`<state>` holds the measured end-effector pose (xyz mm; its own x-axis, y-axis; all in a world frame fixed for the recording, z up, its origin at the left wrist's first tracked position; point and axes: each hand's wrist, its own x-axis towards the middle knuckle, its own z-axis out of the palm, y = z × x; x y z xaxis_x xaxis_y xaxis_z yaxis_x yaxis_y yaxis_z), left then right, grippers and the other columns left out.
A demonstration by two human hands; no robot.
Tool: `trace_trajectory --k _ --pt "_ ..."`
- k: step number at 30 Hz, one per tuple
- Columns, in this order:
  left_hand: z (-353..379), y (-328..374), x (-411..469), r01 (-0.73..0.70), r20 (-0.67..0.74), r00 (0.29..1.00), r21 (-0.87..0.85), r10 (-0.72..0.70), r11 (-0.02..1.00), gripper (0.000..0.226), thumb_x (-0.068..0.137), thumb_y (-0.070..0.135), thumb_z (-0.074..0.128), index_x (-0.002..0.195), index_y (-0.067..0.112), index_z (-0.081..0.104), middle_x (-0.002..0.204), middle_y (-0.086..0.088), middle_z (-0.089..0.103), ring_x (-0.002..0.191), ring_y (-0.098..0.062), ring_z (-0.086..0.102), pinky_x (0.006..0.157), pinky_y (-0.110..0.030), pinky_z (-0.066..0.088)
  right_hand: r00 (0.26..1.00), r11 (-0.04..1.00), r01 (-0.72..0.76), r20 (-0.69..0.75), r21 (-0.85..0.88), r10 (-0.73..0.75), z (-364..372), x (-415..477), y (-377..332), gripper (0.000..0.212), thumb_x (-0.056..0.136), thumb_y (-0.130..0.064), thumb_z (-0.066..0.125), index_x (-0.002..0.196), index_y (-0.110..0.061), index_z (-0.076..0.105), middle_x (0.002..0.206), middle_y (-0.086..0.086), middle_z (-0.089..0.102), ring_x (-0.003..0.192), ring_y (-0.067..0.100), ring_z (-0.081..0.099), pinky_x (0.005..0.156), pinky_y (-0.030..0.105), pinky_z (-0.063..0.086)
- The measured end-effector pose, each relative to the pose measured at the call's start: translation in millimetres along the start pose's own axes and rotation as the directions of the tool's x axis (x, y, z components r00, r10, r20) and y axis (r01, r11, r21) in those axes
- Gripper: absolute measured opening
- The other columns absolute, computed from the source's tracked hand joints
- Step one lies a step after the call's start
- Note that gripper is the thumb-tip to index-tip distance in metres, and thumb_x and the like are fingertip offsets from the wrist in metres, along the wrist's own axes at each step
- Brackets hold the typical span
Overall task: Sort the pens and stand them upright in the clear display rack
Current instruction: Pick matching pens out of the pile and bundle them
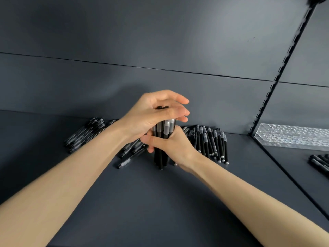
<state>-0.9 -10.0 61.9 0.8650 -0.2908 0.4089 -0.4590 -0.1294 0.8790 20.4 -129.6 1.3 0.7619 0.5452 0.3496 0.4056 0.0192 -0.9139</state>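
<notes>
A bundle of several black pens (161, 157) with grey bands stands upright on the dark shelf, tips down. My right hand (170, 145) is wrapped around its middle. My left hand (153, 114) lies flat over the pens' top ends, fingers pointing right. Behind the hands, a row of black pens (211, 141) lies on the shelf to the right. A pile of clear-barrelled pens (85, 134) lies to the left, and a few more (128, 152) are scattered under my left wrist. The clear display rack (292, 137) sits at the far right, with no pens in it.
The dark grey shelf (160, 202) meets a back wall just behind the pens. A slotted black upright (277, 75) divides this bay from the one on the right, where more black pens (320, 162) lie at the frame edge.
</notes>
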Motion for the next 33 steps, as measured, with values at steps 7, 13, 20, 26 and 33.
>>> trace_trajectory --k 7,13,20,26,33 --pt "4.5 -4.0 4.7 -0.041 -0.036 0.998 0.122 0.046 0.992 0.004 0.077 0.011 0.075 0.078 0.01 0.071 0.067 -0.007 0.069 0.066 -0.016 0.068 0.063 -0.023 0.053 0.983 0.988 -0.151 0.112 0.038 0.146 -4.9 -1.4 7.6 0.014 0.081 -0.014 0.072 0.07 -0.011 0.065 0.064 -0.001 0.066 0.068 0.01 0.061 0.067 0.017 0.049" --pt "13.6 -4.5 20.4 -0.064 -0.139 0.987 0.137 0.083 0.989 0.009 0.083 0.017 0.071 0.078 0.01 0.067 0.061 -0.003 0.064 0.062 -0.016 0.064 0.065 -0.029 0.053 0.985 0.976 -0.167 0.069 0.138 0.159 -10.5 -1.5 8.2 0.026 0.085 -0.016 0.069 0.063 -0.009 0.058 0.052 0.0 0.053 0.056 0.015 0.054 0.072 0.033 0.052" --pt "23.4 -34.4 41.1 0.134 -0.244 0.961 -0.004 -0.131 0.991 0.024 0.092 0.042 0.053 0.106 0.023 0.057 0.103 0.006 0.065 0.1 -0.007 0.063 0.086 -0.029 0.052 0.951 0.933 -0.218 -0.152 0.286 0.269 -68.3 -5.3 -11.4 0.04 0.091 -0.017 0.062 0.051 -0.021 0.057 0.047 -0.003 0.038 0.042 0.012 0.037 0.044 0.025 0.041" --pt "47.7 -87.0 34.3 0.302 -0.191 0.951 0.406 -0.243 0.862 0.024 0.086 0.043 0.06 0.096 0.021 0.061 0.09 0.011 0.061 0.082 -0.002 0.056 0.071 -0.018 0.043 0.862 0.922 -0.287 -0.349 0.261 0.367 -108.3 -13.7 2.8 0.028 0.091 -0.011 0.061 0.068 -0.011 0.044 0.046 -0.001 0.037 0.041 0.013 0.034 0.04 0.025 0.036" --pt "54.1 -96.1 28.2 0.227 -0.143 0.969 0.837 -0.202 0.498 0.065 0.078 0.069 0.051 0.116 0.016 0.052 0.115 0.003 0.052 0.112 -0.018 0.044 0.09 -0.03 0.034 0.852 0.926 -0.312 -0.368 0.215 0.372 -111.1 -13.6 17.8 0.028 0.09 -0.01 0.06 0.067 -0.01 0.045 0.044 0.001 0.039 0.038 0.015 0.035 0.04 0.025 0.035"
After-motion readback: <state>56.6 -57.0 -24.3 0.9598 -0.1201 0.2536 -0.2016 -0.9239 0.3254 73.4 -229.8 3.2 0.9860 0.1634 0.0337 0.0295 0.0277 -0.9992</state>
